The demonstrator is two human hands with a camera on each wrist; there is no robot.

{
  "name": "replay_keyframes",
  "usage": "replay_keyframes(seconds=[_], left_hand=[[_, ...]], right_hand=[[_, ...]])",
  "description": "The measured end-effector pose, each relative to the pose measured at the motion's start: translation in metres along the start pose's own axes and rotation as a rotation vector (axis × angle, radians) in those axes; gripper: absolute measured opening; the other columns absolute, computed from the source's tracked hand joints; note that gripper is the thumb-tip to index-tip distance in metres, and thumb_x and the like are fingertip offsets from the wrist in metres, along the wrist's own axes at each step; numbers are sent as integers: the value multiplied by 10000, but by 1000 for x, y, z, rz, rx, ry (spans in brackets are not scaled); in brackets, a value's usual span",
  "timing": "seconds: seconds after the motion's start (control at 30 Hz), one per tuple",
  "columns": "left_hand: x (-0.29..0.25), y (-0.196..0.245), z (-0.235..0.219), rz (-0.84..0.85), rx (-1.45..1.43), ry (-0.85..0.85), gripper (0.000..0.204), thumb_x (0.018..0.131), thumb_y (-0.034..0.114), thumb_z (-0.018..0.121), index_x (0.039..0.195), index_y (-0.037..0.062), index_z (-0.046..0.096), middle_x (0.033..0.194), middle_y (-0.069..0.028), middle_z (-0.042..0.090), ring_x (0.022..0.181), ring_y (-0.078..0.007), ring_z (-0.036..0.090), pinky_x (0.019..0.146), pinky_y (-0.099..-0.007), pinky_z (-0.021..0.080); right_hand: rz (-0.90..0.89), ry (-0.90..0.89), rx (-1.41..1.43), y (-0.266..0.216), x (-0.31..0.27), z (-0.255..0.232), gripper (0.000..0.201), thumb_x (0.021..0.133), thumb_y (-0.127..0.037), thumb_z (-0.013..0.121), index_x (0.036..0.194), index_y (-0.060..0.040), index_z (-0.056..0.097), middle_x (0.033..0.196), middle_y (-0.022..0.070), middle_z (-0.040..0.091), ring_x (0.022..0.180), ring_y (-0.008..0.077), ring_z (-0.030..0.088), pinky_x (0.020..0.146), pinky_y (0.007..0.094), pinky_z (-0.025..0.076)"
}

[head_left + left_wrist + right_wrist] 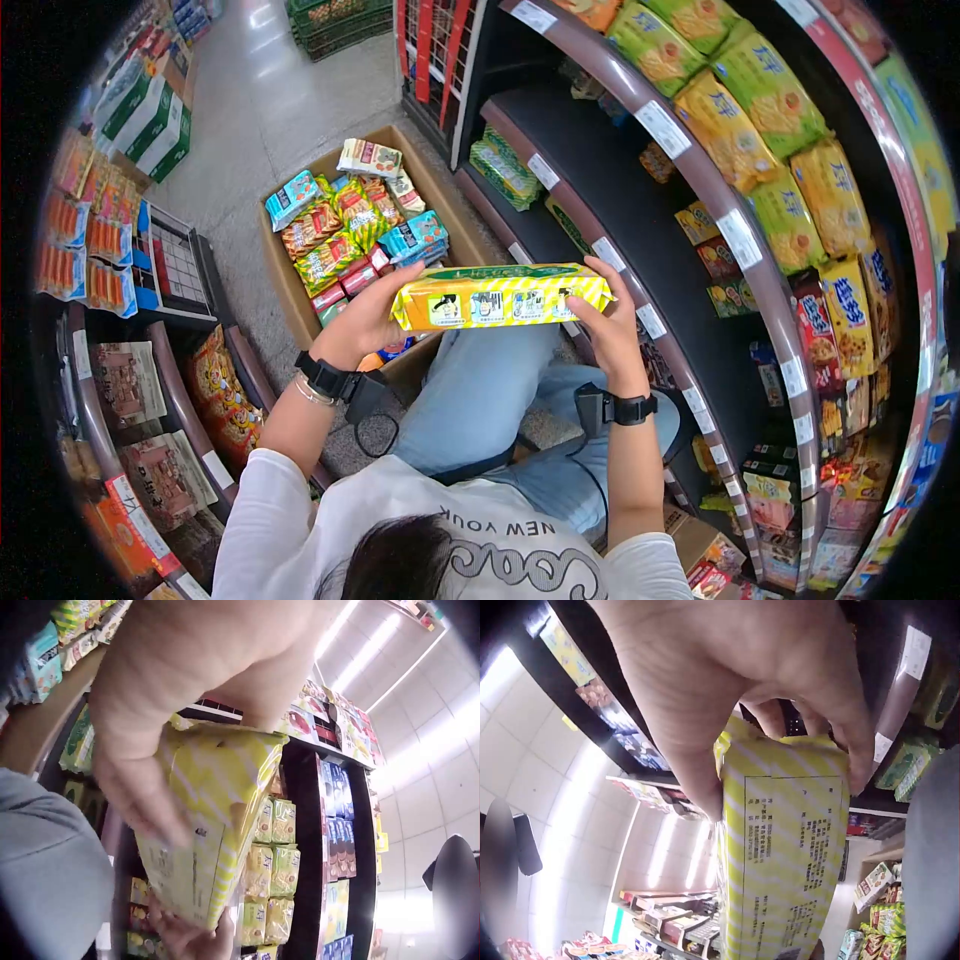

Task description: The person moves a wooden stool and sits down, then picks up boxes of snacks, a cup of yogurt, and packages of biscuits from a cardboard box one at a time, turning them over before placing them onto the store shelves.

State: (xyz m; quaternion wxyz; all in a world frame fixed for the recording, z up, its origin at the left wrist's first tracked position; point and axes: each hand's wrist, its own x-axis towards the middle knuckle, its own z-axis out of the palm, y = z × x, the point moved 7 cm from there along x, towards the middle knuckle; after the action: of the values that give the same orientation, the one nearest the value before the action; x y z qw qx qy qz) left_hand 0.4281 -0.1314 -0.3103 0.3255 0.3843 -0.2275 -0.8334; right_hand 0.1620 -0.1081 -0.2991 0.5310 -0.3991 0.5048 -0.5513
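Both hands hold a long snack pack [505, 302] with yellow-and-white diagonal stripes and small printed pictures, level above the person's lap. The left hand [372, 318] grips its left end. At the other end the right hand [614, 330] has its thumb on the near side and fingers behind. In the left wrist view the left hand [142, 742] lies over the pack [202, 832], with the right hand [191, 937] beyond its far end. A block of printed text covers the pack's side [787, 840] in the right wrist view, below the right hand [757, 675].
Beyond the hands, a cardboard box [282, 290] full of mixed snack packs stands on the floor. Curved shelves [735, 240] with price tags and snacks rise close on the right. On the left are more shelves [170, 390] with packs. A green crate [340, 25] sits farther off.
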Motion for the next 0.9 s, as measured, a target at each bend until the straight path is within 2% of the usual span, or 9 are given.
replay_keyframes(seconds=[0.03,0.13,0.2,0.23,0.33,0.47,0.57,0.7,0.9], left_hand=[[-7,1,10,48,140,11,437,922,307,523,1224,-8,494,1233,-134,555,1104,-222,561,961,-361,446],[-5,-14,19,-7,183,-54,446,925,303,520,1240,-10,486,1243,-116,552,1129,-197,543,988,-322,410],[7,-33,13,-90,14,-165,438,925,310,518,1239,5,494,1245,-110,550,1131,-188,540,988,-328,409],[8,-36,9,-109,-27,-127,432,899,241,575,1268,43,472,1240,-90,546,1146,-193,524,993,-350,401],[12,-43,16,-25,32,-207,639,840,131,637,1381,49,307,1328,-95,460,1197,-237,479,996,-388,399],[14,-52,22,-35,55,-137,537,817,48,645,1304,75,420,1210,-70,545,1142,-217,516,973,-374,413],[12,-58,23,-47,56,-112,510,838,92,626,1305,77,421,1213,-71,545,1136,-210,521,969,-381,418],[11,-65,22,-69,110,-99,512,856,161,620,1315,71,412,1231,-76,536,1137,-201,521,962,-384,428],[9,-67,32,-232,-126,-202,473,868,216,621,1274,72,425,1233,-75,535,1112,-195,545,940,-366,446]], right_hand=[[26,8,47,1,-6,-5,640,708,-37,759,1265,-12,444,1195,110,510,1095,180,509,911,304,443],[-44,8,21,-8,-20,-15,664,708,-31,758,1278,-12,419,1189,116,516,1090,185,515,918,309,442],[-98,12,-11,-16,-26,-21,675,709,-33,758,1283,-8,405,1188,120,517,1086,187,519,914,311,445],[-123,14,-28,-19,-29,-24,680,710,-34,758,1286,-6,398,1188,122,517,1084,188,521,912,311,447],[-118,98,-88,-17,-38,-37,664,729,-67,753,1282,0,391,1196,130,515,1084,191,524,906,312,453],[-118,125,-35,-7,-48,-49,647,762,-110,733,1289,1,373,1222,148,506,1098,192,518,899,308,456],[-73,117,93,-4,-57,-52,642,782,-110,713,1300,1,351,1239,162,501,1108,198,513,927,313,430],[-101,103,70,-2,-58,-59,641,776,-84,711,1299,-2,350,1240,160,502,1115,206,511,947,324,414],[-191,13,136,-14,-53,-57,698,764,-32,704,1333,-18,299,1320,189,429,1164,219,474,964,335,404]])
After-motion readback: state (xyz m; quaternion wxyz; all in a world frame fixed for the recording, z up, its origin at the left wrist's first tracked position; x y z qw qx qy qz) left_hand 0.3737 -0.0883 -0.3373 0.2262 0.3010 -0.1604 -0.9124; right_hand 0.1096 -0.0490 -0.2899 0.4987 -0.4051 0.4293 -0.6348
